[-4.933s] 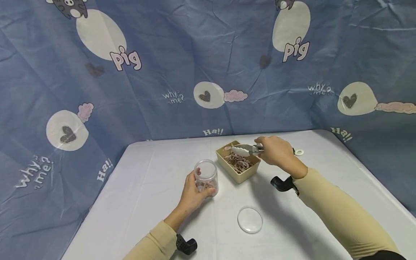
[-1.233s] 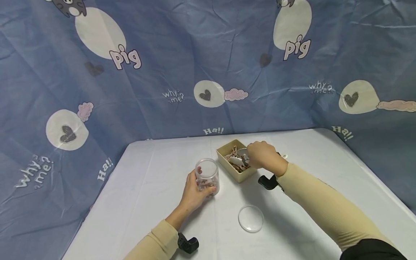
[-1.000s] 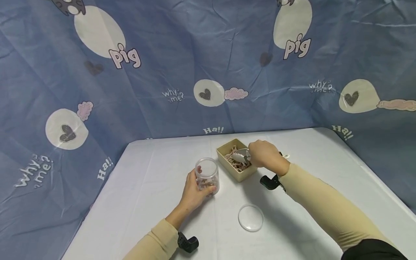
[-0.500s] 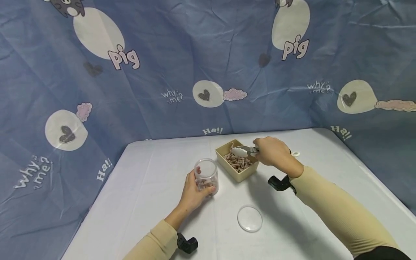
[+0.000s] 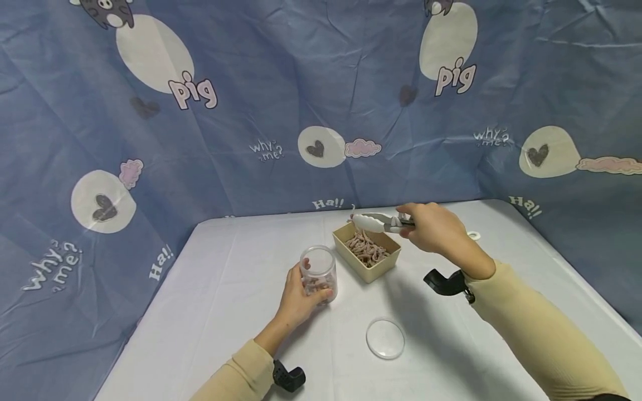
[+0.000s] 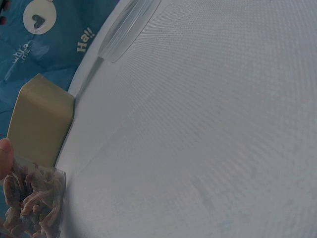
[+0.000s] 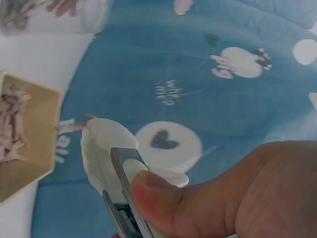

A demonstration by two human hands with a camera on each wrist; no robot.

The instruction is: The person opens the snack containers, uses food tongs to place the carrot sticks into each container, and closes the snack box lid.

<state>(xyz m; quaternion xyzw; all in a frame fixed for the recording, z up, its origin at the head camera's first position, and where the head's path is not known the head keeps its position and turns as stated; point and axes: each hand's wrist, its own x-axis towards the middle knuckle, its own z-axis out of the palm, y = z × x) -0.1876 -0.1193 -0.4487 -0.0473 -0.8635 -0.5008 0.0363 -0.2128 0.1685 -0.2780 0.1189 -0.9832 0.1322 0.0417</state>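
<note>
My left hand (image 5: 298, 301) grips a clear round jar (image 5: 319, 273) by its side; brownish-pink strips lie in its lower part. In the left wrist view the packed strips (image 6: 33, 203) show through the jar wall. My right hand (image 5: 435, 228) holds a pair of tongs (image 5: 383, 223) with white tips, raised over the back of the beige box (image 5: 368, 274). A thin strip pokes out from the tong tips, seen also in the right wrist view beside the white tip (image 7: 101, 148). More brownish strips (image 5: 366, 249) fill the bottom of the box.
A clear round lid (image 5: 385, 338) lies flat on the white table (image 5: 241, 289), nearer the person than the box. Behind the table hangs a blue printed cloth (image 5: 251, 100).
My right hand has lifted the tongs up and away from inside the box, with a strip at their tips. The left hand and the jar have stayed in place.
</note>
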